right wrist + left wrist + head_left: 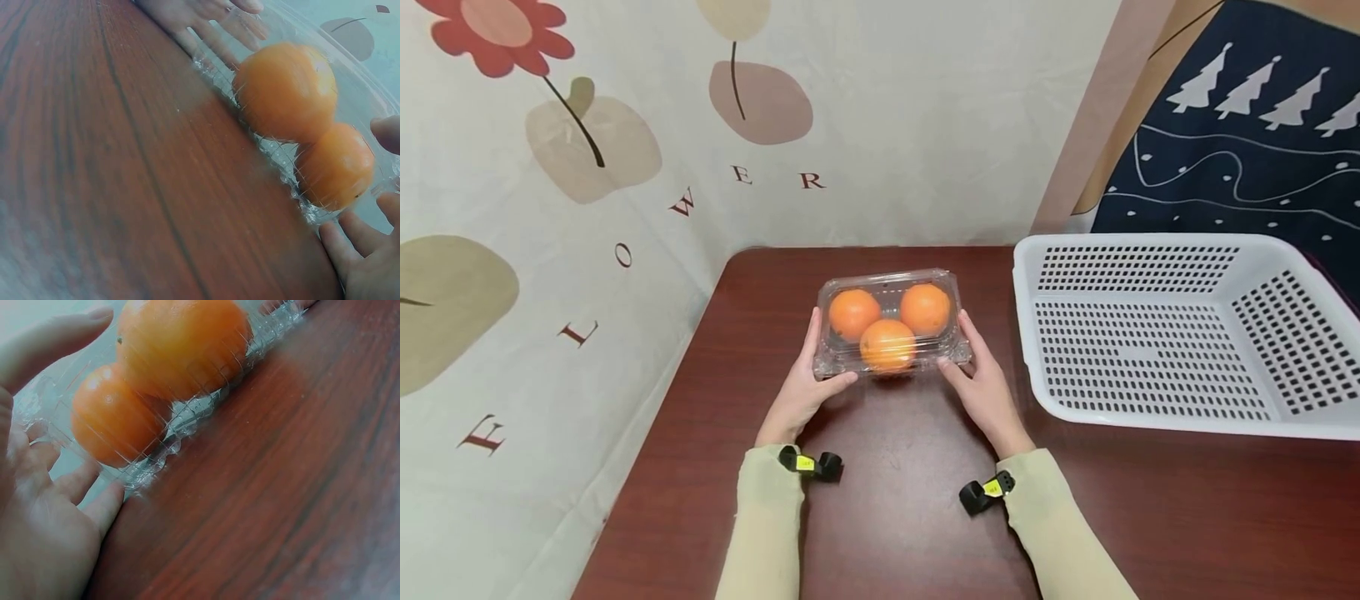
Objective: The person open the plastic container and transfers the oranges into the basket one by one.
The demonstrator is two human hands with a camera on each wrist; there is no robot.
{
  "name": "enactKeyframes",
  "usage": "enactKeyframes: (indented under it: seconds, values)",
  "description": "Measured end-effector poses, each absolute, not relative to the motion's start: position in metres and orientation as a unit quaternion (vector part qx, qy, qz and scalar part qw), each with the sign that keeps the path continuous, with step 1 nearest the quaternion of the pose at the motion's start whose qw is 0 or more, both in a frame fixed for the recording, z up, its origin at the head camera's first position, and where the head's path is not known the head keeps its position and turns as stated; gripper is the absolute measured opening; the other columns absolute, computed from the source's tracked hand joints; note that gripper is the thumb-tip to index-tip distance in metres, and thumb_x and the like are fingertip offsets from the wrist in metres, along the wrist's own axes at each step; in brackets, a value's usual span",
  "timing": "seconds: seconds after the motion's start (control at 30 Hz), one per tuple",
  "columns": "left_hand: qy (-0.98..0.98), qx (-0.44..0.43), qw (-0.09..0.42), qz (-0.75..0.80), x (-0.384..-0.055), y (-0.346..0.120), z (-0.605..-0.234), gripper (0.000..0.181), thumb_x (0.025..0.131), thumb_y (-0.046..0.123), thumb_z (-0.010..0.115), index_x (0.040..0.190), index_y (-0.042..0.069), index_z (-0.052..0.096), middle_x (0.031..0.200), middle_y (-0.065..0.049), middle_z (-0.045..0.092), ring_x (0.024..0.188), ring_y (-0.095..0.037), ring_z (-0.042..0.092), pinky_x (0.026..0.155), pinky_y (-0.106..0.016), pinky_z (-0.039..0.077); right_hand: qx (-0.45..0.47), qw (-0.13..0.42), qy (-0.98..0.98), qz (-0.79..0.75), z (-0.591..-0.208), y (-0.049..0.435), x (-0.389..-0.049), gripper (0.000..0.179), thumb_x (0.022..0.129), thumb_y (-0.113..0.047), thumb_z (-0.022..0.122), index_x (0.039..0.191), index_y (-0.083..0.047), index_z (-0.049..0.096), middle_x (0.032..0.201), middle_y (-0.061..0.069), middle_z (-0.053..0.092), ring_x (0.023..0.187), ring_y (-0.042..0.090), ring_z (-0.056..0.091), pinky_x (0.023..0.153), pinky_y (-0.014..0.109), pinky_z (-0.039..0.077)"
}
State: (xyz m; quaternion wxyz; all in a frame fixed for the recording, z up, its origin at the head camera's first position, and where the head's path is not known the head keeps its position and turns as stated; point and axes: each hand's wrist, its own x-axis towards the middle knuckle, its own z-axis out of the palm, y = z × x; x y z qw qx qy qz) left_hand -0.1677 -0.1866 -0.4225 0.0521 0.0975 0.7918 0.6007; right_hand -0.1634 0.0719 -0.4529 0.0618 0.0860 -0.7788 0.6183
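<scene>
A clear plastic fruit box (835,358) with three oranges inside is in the middle of the head view, near the table's far edge. Two oranges lie at the back, left (853,313) and right (925,309), and one orange (887,345) at the front. My left hand (802,395) grips the box's left end, thumb along the front, fingers against the side. At the opposite end my right hand (988,395) holds it the same way. In the left wrist view, fingertips (112,503) press near the box's lower edge. The right wrist view shows both hands at the plastic.
A white perforated plastic basket (1028,333) stands on the right of the dark red-brown wooden table (895,500). Behind the table hangs a pale cloth (925,125) with flower prints and letters. A dark blue fabric (1247,183) with white trees hangs behind the basket.
</scene>
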Motion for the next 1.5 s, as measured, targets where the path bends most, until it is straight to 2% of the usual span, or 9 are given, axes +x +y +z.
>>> enactKeyframes:
  seconds: [0.17, 0.4, 0.53, 0.63, 0.87, 1.1, 1.33, 1.5]
  values:
    - [0.794, 0.106, 0.046, 0.597, -0.169, -0.185, -0.42, 0.095, 0.079, 0.008, 0.065, 0.144, 0.026, -0.003, 0.148, 0.011, -0.005, 0.133, -0.007, -0.004, 0.104, -0.052, 0.003, 0.091, 0.066, -0.771, 0.627, -0.439, 0.072, -0.159, 0.065, 0.085, -0.014, 0.06, 0.141, -0.013, 0.026, 0.147, -0.002, 0.018, 0.131, 0.016, 0.021, 0.096, 0.045, 0.035]
    - [0.794, 0.107, 0.043, 0.596, -0.175, -0.191, -0.435, 0.091, 0.081, 0.013, 0.064, 0.143, 0.032, 0.0, 0.146, 0.021, -0.002, 0.132, -0.001, -0.001, 0.104, -0.052, 0.003, 0.071, 0.067, -0.778, 0.621, -0.461, 0.073, -0.168, 0.064, 0.084, -0.031, 0.06, 0.139, -0.028, 0.028, 0.142, -0.014, 0.026, 0.129, 0.008, 0.025, 0.096, 0.039, 0.037]
    - [0.803, 0.116, 0.035, 0.583, -0.178, -0.195, -0.443, 0.089, 0.081, 0.015, 0.064, 0.143, 0.034, 0.002, 0.147, 0.019, -0.003, 0.132, -0.001, -0.001, 0.103, -0.056, 0.004, 0.061, 0.064, -0.783, 0.616, -0.462, 0.072, -0.167, 0.061, 0.085, -0.037, 0.057, 0.139, -0.031, 0.028, 0.139, -0.014, 0.031, 0.127, 0.01, 0.028, 0.096, 0.037, 0.037]
    - [0.804, 0.124, 0.036, 0.58, -0.178, -0.195, -0.443, 0.087, 0.082, 0.015, 0.062, 0.142, 0.034, 0.002, 0.148, 0.015, -0.004, 0.133, -0.004, -0.002, 0.101, -0.059, 0.004, 0.058, 0.065, -0.787, 0.611, -0.463, 0.072, -0.166, 0.059, 0.086, -0.036, 0.056, 0.139, -0.032, 0.028, 0.14, -0.013, 0.031, 0.127, 0.011, 0.029, 0.096, 0.038, 0.036]
    - [0.8, 0.114, 0.039, 0.587, -0.167, -0.186, -0.421, 0.084, 0.084, 0.011, 0.06, 0.144, 0.021, 0.003, 0.149, 0.011, -0.004, 0.133, -0.006, -0.003, 0.104, -0.054, 0.004, 0.053, 0.063, -0.795, 0.601, -0.461, 0.072, -0.167, 0.058, 0.086, -0.035, 0.055, 0.138, -0.03, 0.03, 0.139, -0.011, 0.033, 0.126, 0.01, 0.03, 0.095, 0.035, 0.038]
    - [0.806, 0.115, 0.04, 0.58, -0.168, -0.187, -0.421, 0.086, 0.083, 0.012, 0.061, 0.144, 0.023, 0.002, 0.149, 0.009, -0.005, 0.133, -0.007, -0.003, 0.102, -0.057, 0.005, 0.054, 0.062, -0.793, 0.603, -0.459, 0.071, -0.167, 0.057, 0.087, -0.032, 0.055, 0.138, -0.03, 0.03, 0.139, -0.007, 0.034, 0.126, 0.011, 0.031, 0.094, 0.037, 0.038]
    - [0.807, 0.112, 0.036, 0.579, -0.173, -0.191, -0.431, 0.087, 0.082, 0.015, 0.062, 0.143, 0.031, 0.002, 0.147, 0.018, -0.005, 0.133, -0.005, -0.003, 0.102, -0.056, 0.006, 0.044, 0.053, -0.81, 0.582, -0.458, 0.07, -0.165, 0.058, 0.087, -0.036, 0.054, 0.139, -0.033, 0.028, 0.139, -0.005, 0.034, 0.124, 0.012, 0.035, 0.093, 0.035, 0.04]
    - [0.807, 0.107, 0.042, 0.58, -0.169, -0.186, -0.421, 0.088, 0.081, 0.014, 0.064, 0.144, 0.025, 0.003, 0.147, 0.017, -0.004, 0.133, -0.006, -0.001, 0.104, -0.053, 0.008, 0.043, 0.051, -0.815, 0.575, -0.457, 0.071, -0.164, 0.058, 0.087, -0.038, 0.053, 0.139, -0.034, 0.027, 0.139, -0.002, 0.035, 0.123, 0.015, 0.037, 0.091, 0.037, 0.041]
